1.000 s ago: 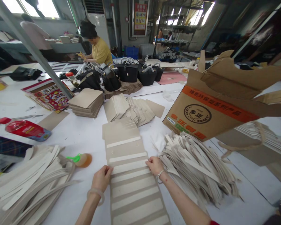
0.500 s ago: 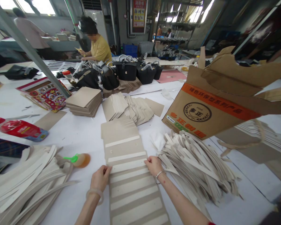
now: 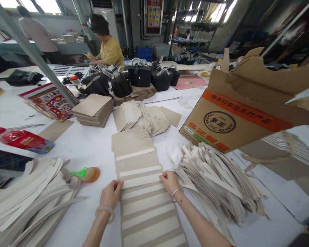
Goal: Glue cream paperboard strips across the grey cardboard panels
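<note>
Between my hands lies a pale strip (image 3: 141, 180), crosswise over a row of overlapping grey-brown boards (image 3: 132, 141). My left hand (image 3: 110, 195) pinches the strip's left end, and my right hand (image 3: 170, 181) pinches its right end. Several other pale strips cross the boards above and below it. Just right of my right hand is a heap of loose strips (image 3: 216, 185). A second heap of strips (image 3: 38, 195) lies at the left. Near my left hand a small bottle with a green nozzle (image 3: 89, 174) rests on its side, with amber liquid inside.
An open cardboard box (image 3: 221, 120) stands tilted at the right. Farther back are stacked boards (image 3: 93, 111), fanned pale pieces (image 3: 141, 118) and black handbags (image 3: 138, 76). A red bottle (image 3: 23, 140) lies left, near a slanting metal post (image 3: 38, 55). A person in yellow (image 3: 110, 51) sits beyond.
Both hands keep hold of the strip's ends in almost the same place. The camera view has shifted slightly.
</note>
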Demonstrator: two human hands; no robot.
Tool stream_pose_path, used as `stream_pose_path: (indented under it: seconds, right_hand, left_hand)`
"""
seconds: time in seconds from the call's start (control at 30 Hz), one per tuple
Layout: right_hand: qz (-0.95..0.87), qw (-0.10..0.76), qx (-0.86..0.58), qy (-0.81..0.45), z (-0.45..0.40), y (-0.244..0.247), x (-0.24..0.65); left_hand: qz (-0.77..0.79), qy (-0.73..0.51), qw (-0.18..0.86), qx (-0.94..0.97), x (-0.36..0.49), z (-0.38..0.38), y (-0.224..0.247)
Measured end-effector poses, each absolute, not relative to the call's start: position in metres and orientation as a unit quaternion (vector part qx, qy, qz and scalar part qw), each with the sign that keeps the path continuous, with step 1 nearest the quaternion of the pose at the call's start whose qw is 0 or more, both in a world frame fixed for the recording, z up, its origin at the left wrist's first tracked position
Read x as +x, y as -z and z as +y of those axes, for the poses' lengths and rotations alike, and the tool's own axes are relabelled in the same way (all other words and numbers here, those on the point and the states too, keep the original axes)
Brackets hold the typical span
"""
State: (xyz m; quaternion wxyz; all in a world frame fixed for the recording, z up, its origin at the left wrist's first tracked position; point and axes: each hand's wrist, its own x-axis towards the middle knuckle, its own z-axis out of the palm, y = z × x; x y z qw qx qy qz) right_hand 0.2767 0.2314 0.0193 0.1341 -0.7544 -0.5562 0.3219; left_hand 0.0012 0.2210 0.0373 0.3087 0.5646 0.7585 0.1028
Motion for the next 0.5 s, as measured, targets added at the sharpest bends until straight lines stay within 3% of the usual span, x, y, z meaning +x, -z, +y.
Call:
stream_pose_path:
  seconds: [0.5]
  right_hand:
    - [-0.589,0.122,-0.728,-0.329,0.233,-0.018,0.278]
  left_hand:
    - [0.766,-0.141,0.28,0.561,0.002,0.217,-0.025]
